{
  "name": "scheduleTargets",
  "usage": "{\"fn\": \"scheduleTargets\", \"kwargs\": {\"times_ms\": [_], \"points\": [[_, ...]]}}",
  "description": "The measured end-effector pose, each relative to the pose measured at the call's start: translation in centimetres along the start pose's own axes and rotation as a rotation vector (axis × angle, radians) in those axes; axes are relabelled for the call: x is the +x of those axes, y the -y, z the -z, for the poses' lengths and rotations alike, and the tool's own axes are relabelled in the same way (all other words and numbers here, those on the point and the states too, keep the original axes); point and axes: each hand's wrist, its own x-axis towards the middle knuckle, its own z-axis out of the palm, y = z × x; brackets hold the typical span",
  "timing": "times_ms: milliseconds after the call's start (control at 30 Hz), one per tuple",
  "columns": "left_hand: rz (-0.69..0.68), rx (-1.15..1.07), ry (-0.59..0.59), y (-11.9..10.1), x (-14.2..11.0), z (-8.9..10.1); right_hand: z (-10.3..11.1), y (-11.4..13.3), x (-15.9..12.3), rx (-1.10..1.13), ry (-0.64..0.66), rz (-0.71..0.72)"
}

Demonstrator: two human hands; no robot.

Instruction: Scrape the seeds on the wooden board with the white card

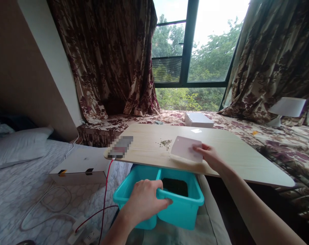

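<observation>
Turquoise plastic forms the two-compartment bin point(178, 216) at the near edge of the pale wooden tabletop point(233, 149), and the left hand point(145, 199) grips its near rim by the middle, the thumb on the near side and the fingers closed over the top. Dark material point(175, 186) lies in the right compartment. Above the table, toward its near side, the right hand point(210, 156) pinches the right edge of a thin, translucent white sheet point(186, 148) narrowly between thumb and fingers; whether the sheet touches the wood, I cannot tell. Just left of the sheet, a small scatter of greenish-brown bits point(165, 144) lies on the tabletop. At the table's left end rests a pixelated device point(120, 147) with a red cable point(106, 190) running down from it. Farther left, a white box point(80, 166) sits on the quilted bed point(14, 190). On the far side, another white box point(199, 120) rests on the floral-covered ledge point(169, 117) below the window point(186, 51), and a white lamp point(288, 107) stands at the far right.
</observation>
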Motion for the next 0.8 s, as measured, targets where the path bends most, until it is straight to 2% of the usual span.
{"fn": "scheduleTargets", "kwargs": {"times_ms": [233, 433, 533, 600, 633, 733, 800], "points": [[0.020, -0.003, -0.004, -0.1, -0.1, 0.3, -1.5, -0.1, 0.2, -0.006, 0.035, -0.018], [0.009, -0.003, -0.002, 0.1, -0.1, 0.0, -1.5, 0.4, -0.7, -0.073, 0.187, -0.068], [-0.007, 0.009, -0.008, 0.2, -0.1, -0.1, -0.8, 0.9, -1.5, -0.139, 0.324, -0.101], [-0.015, 0.014, -0.005, 0.0, -0.1, -0.2, -0.2, 1.4, -1.7, -0.142, 0.346, -0.115], [-0.021, 0.016, 0.000, -0.1, -0.2, -0.3, 0.1, 1.5, -1.6, -0.110, 0.291, -0.094], [-0.074, 0.019, 0.019, -0.9, -0.3, -0.7, 0.5, 1.9, -0.5, 0.017, -0.030, 0.016], [-0.133, 0.010, 0.042, -1.5, -0.4, -0.9, 0.0, 1.9, 0.4, 0.031, -0.193, 0.072]]}}
